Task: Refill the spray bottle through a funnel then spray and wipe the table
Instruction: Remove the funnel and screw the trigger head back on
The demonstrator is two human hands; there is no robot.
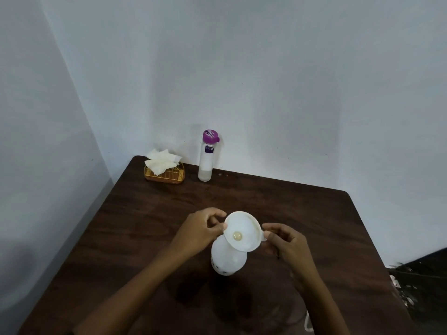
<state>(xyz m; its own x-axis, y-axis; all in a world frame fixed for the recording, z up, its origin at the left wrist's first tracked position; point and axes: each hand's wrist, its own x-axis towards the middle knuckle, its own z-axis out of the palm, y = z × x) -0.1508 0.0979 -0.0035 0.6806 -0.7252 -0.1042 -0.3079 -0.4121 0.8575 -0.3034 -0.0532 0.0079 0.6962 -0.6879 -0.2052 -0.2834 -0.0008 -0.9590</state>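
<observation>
A white spray bottle body stands on the dark wooden table, its spray head off and out of sight. A white funnel sits in its neck, tilted toward me. My left hand pinches the funnel's left rim. My right hand pinches the small tab on the funnel's right rim. A tall clear bottle with a purple cap, partly filled with clear liquid, stands at the table's back edge.
A yellow wire holder with white paper napkins sits at the table's back left corner, against the wall. Walls close the table in at the back and left. A dark cluttered area lies beyond the right edge.
</observation>
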